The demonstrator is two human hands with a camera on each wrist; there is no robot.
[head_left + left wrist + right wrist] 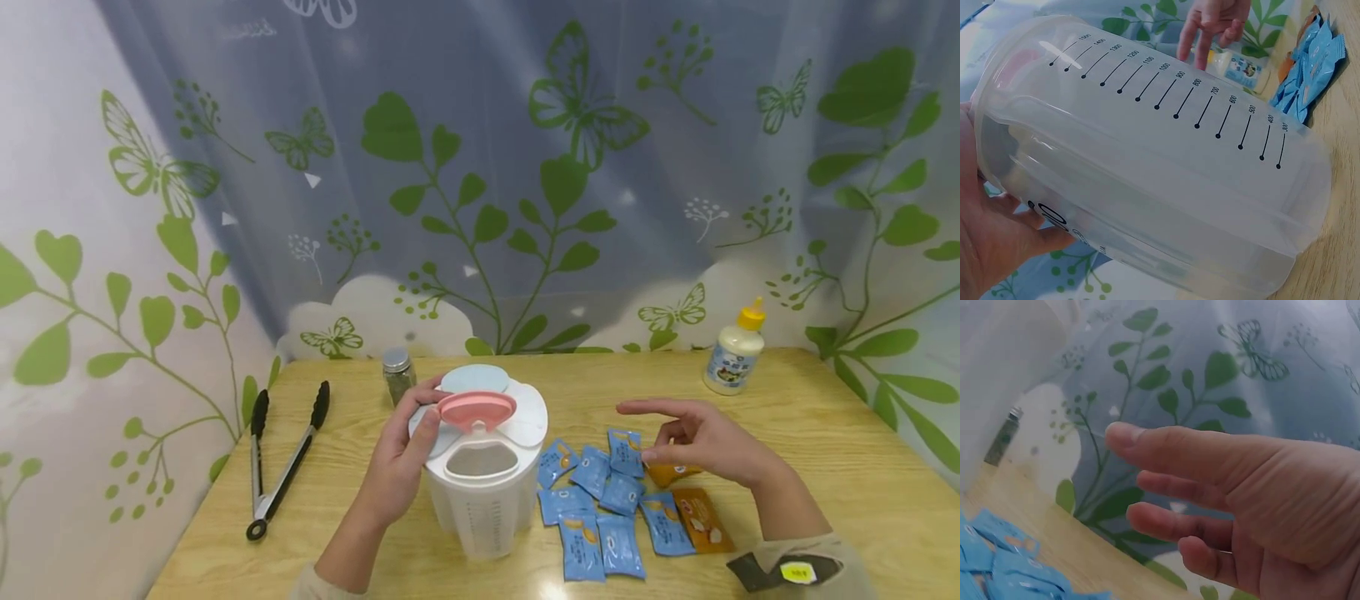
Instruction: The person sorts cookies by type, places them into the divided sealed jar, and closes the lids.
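A translucent plastic container (487,521) with a measuring scale stands on the table in front of me. Its white lid (531,417) has a pink flap (477,410) raised over an opening, with a pale blue flap (475,378) behind. My left hand (401,458) grips the container's upper left side, thumb by the pink flap; the left wrist view shows fingers around the wall. Bare of any object, my right hand (697,437) hovers over the small blue packets (583,546), index finger extended and the others loosely bent. Orange packets (703,521) lie beneath and beside it.
Black-handled tongs (288,467) lie spread at the left. Behind the container is a small jar (398,375) with a metal lid. A yellow-capped bottle (733,354) stands at the back right. A leaf-patterned curtain (480,192) hangs along the table's back edge.
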